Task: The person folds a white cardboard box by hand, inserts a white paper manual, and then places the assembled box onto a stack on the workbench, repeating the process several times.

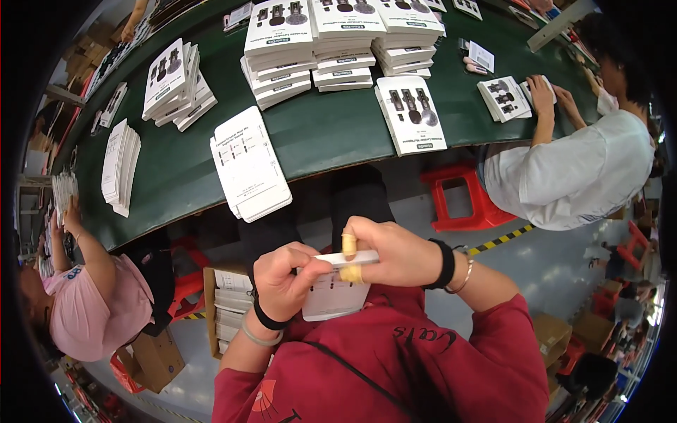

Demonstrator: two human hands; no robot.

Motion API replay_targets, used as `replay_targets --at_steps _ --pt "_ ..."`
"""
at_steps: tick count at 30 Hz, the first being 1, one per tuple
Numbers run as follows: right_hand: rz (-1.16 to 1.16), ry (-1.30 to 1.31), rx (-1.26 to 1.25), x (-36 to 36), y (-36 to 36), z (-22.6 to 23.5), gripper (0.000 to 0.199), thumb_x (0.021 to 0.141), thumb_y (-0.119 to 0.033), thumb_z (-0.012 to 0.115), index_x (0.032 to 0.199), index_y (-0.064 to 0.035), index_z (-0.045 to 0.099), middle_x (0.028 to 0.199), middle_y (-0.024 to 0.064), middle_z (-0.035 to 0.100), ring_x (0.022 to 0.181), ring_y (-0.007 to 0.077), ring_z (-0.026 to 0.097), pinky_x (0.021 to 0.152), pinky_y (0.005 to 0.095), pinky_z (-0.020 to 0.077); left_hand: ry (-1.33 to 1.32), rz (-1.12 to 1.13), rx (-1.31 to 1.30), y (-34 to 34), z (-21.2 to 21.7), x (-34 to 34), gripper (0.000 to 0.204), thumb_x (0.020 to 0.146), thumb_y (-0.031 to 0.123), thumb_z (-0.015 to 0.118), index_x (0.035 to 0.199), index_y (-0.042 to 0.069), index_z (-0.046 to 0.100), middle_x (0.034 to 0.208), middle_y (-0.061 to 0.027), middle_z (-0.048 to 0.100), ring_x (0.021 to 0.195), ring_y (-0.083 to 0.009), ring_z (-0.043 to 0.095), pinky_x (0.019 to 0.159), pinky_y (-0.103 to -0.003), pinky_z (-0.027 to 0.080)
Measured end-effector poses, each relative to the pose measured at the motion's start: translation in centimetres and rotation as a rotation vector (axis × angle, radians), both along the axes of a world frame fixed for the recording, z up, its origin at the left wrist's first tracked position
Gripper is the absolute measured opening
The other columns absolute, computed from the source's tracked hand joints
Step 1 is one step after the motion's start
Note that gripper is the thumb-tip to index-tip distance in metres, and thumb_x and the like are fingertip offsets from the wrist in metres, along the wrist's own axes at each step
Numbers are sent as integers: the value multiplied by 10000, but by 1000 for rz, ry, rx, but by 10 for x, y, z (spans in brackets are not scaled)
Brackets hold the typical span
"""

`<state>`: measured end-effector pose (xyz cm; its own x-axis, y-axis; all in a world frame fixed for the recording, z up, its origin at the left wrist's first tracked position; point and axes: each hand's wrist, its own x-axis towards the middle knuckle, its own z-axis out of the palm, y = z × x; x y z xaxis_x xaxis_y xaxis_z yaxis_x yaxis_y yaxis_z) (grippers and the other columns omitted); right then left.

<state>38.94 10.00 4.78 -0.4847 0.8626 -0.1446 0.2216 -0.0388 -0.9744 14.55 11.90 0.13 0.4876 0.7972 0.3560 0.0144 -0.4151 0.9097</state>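
I have the left hand [283, 280] and the right hand [405, 255] together on a flat white box [333, 306], above the lap and short of the green surface [338, 134]. The left fingers pinch its left end; the right fingers, with yellow covers [349, 245] on them, grip the other end. Ahead, I see a stack of white cartons [250, 162] jutting past the surface's edge. On the right, a co-worker [571, 169] handles more printed boxes [503, 99].
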Motion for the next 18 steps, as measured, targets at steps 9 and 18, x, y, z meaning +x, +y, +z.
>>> replay_targets --at_steps 9,18 --pt "-523 -453 776 80 1 36 385 840 66 631 1201 -49 703 1241 125 677 1196 336 599 1011 389 467 756 743 83 96 8 -48 552 946 317 667 1333 -53 530 1133 -190 617 927 -273 663 755 -353 532" --pt "-714 -632 912 99 40 -91 468 824 97 593 1231 -103 708 1483 153 512 1408 368 429 1132 417 364 938 655 -153 136 -33 -61 614 908 361 730 1316 -54 537 1080 -211 670 931 -310 669 798 -411 535"
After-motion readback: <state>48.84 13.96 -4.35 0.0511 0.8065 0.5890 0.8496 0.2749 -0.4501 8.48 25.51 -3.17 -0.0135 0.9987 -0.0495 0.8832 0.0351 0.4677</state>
